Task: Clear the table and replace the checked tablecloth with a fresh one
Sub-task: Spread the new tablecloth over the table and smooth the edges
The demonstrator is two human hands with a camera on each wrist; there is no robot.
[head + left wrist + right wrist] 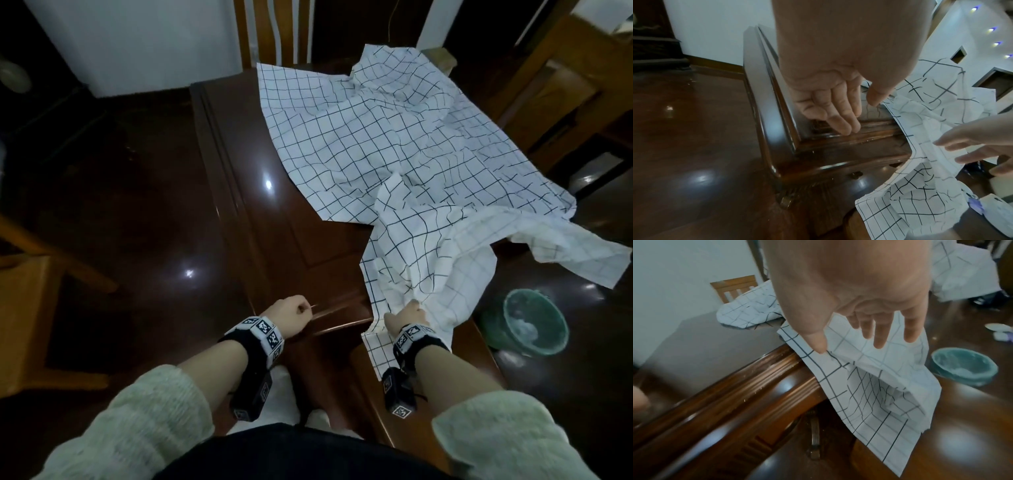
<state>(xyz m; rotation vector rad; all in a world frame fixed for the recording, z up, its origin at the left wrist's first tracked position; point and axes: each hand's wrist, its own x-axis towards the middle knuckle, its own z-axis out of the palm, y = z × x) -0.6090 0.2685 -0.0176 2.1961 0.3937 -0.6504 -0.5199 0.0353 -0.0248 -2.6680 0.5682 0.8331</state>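
The checked tablecloth, white with dark grid lines, lies crumpled over the right half of the dark wooden table. One part of it hangs over the near edge. My right hand rests on that near part with fingers straight and spread. In the right wrist view the thumb of the right hand touches a fold of the tablecloth. My left hand is at the bare near edge, left of the cloth. The left wrist view shows the left hand with loosely curled fingers holding nothing, above the table.
A green bin with a white liner stands on the floor at the right. Wooden chairs stand at the far end, the right side and the left. The floor is dark and glossy.
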